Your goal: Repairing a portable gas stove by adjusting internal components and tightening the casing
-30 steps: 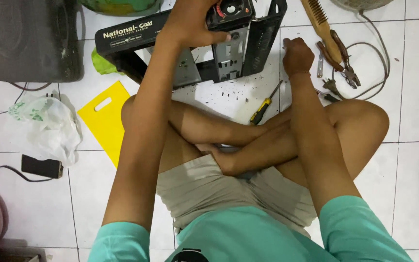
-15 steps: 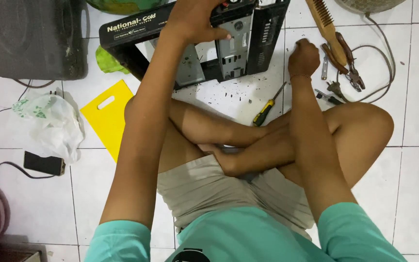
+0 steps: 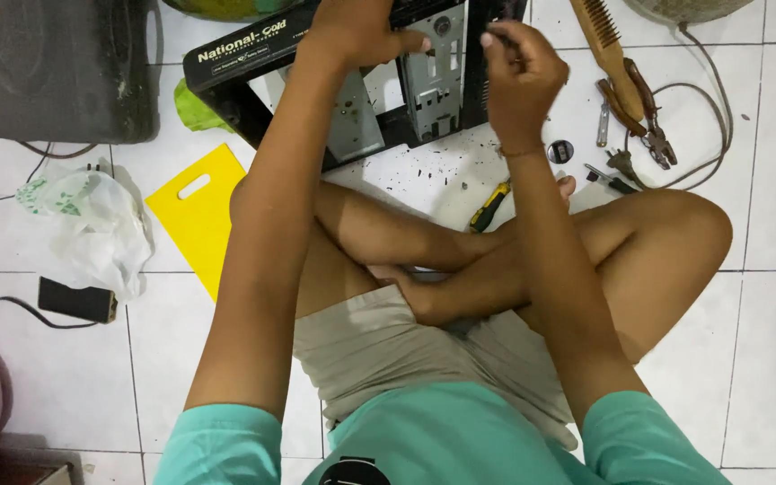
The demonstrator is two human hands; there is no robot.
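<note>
The left hand [image 3: 357, 31] clamps its fingers over the black appliance casing [image 3: 352, 99] — the right hand [image 3: 518, 76], beside it, pinches something too small to identify.

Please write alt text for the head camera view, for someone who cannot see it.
A person sits cross-legged on a white tiled floor, left hand gripping an opened black appliance casing while the right hand works at its metal frame. A yellow-handled screwdriver, wire brush and pliers lie nearby.

shirt [image 3: 460, 440]: teal, short sleeves | shorts [image 3: 388, 346]: beige | feet bare
</note>
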